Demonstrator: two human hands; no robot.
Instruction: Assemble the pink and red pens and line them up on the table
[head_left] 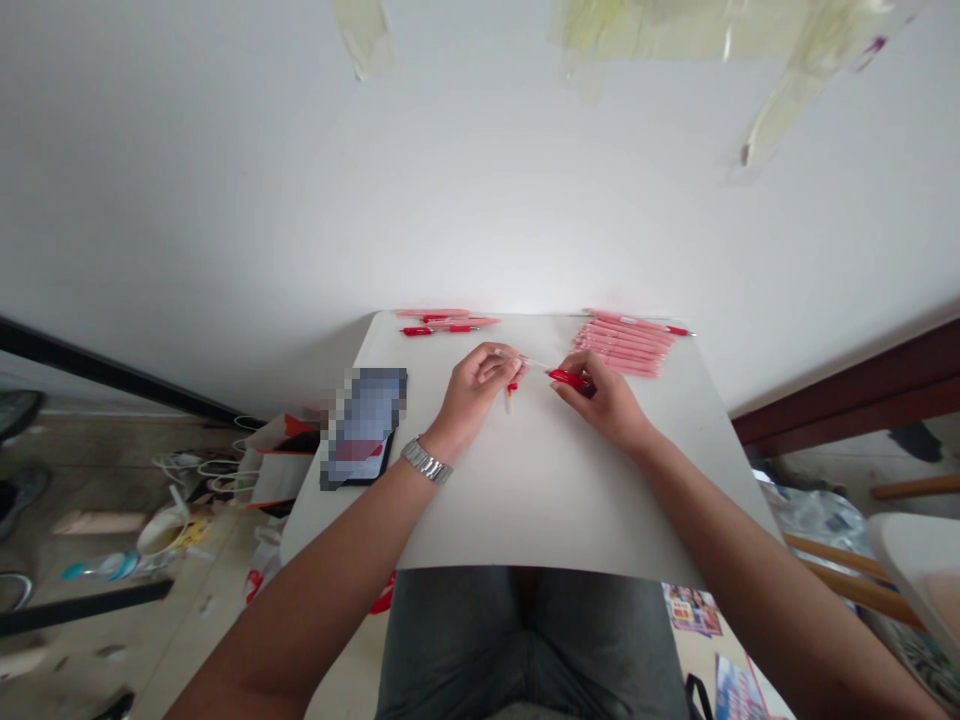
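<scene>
My left hand (480,382) is closed in a pinch around a thin, clear pen refill (537,364) above the table. The refill's right end reaches the red pen barrel (568,379) that my right hand (600,392) grips; whether it has entered the barrel I cannot make out. Just below my left fingertips, a small red and whitish pen part (511,397) lies on the white table (540,480). Beyond my right hand sits a row of several pink pens (622,345), with a red-gripped pen (679,330) along its far side.
Several red and pink pens (448,325) lie at the table's far left. A phone (367,425), partly blurred out, rests near the left edge. The white wall (480,200) borders the far side. Bags and cables (277,455) are on the floor to the left.
</scene>
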